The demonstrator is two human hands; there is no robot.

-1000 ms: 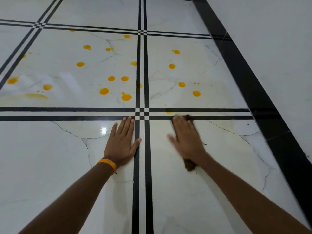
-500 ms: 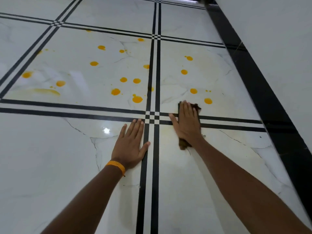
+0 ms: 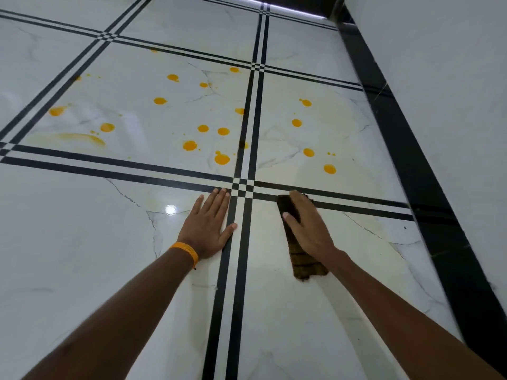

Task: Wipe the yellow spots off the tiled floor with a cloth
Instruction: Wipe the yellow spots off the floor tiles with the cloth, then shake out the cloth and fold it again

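A brown striped cloth [image 3: 304, 263] lies flat on the white tiled floor [image 3: 82, 242], pinned under my right hand [image 3: 308, 226], whose fingers reach the black grout lines. My left hand [image 3: 210, 224] rests flat on the tile beside it, fingers spread, an orange band on its wrist. Several yellow spots [image 3: 221, 159] dot the tiles just beyond both hands; the nearest on the right are one spot [image 3: 329, 169] and another [image 3: 308, 152]. A pale yellow smear [image 3: 79, 138] lies at the far left.
A black skirting strip [image 3: 411, 160] and a white wall [image 3: 452, 78] run along the right side. Double black lines [image 3: 241, 242] cross the floor between my hands. A light glare [image 3: 170, 209] shines left of my left hand.
My right hand has pulled the cloth back toward me across the black lines, from the far tile to the near one. The left hand has stayed planted. The view has tilted forward.
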